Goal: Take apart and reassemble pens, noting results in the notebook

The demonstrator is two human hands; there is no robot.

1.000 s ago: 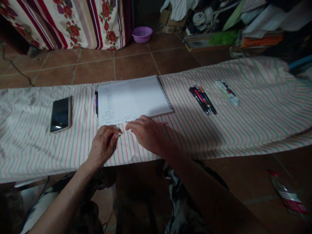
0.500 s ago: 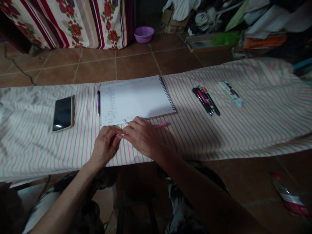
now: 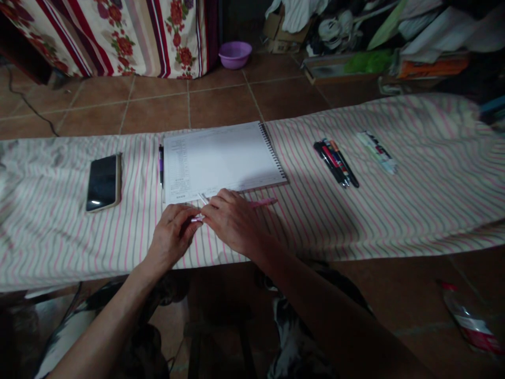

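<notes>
My left hand (image 3: 173, 230) is closed in a pinch on a slim pink-and-white pen part (image 3: 196, 218). Its far end meets the fingertips of my right hand (image 3: 232, 218), also pinched closed on it. A thin whitish stick (image 3: 202, 198) pokes out past the right fingers over the page edge; most of it is hidden. A pink pen or pen barrel (image 3: 263, 202) lies on the cloth, partly behind my right hand. Just beyond both hands rests a spiral notebook (image 3: 224, 158), open at a mostly white page with printing down its left side.
A purple-and-black pen (image 3: 161, 167) lies along the notebook's left edge, with a phone (image 3: 103, 182) farther left. Several pens (image 3: 336, 163) and a whitish packet (image 3: 377, 151) are to the right on the striped cloth (image 3: 414, 200). A bottle (image 3: 469, 318) lies on the floor.
Slightly more of the pink-and-white pen part shows between my fingertips. The whole view has shifted a little; the hands stay in nearly the same place.
</notes>
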